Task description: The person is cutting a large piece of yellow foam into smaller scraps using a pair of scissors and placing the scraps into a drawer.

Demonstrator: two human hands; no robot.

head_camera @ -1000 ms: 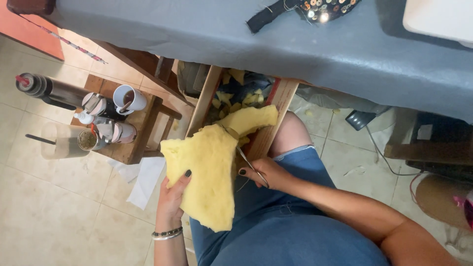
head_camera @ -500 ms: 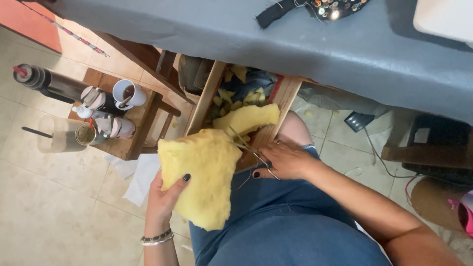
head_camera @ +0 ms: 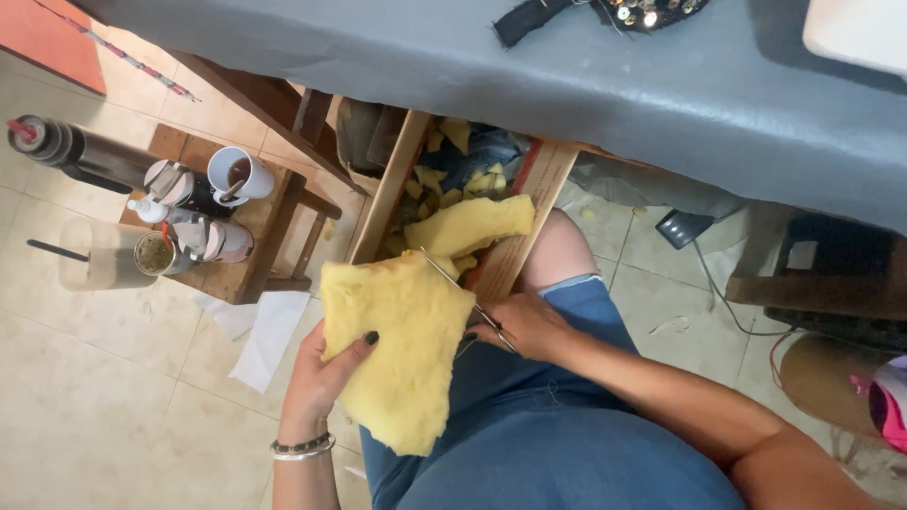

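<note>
A thick sheet of yellow foam [head_camera: 402,345] hangs over my lap, above my blue denim shorts. My left hand [head_camera: 326,373] grips its left edge from below, thumb on top. My right hand [head_camera: 524,323] holds a pair of scissors [head_camera: 463,293], whose blades run up and left into the foam's upper right edge. A strip of foam [head_camera: 472,225] beyond the blades lies partly parted from the sheet and rests over an open wooden box [head_camera: 515,236] holding several yellow foam scraps.
A grey cloth-covered table [head_camera: 529,66] spans the top, with a dark beaded piece [head_camera: 605,14] on it. At left a small wooden stool [head_camera: 246,255] carries a mug [head_camera: 236,175], bottles and jars. A white paper [head_camera: 265,335] lies on the tiled floor.
My left hand has shifted the foam sheet slightly right and up. The scissors have advanced further into the foam's edge, and the upper strip has parted more.
</note>
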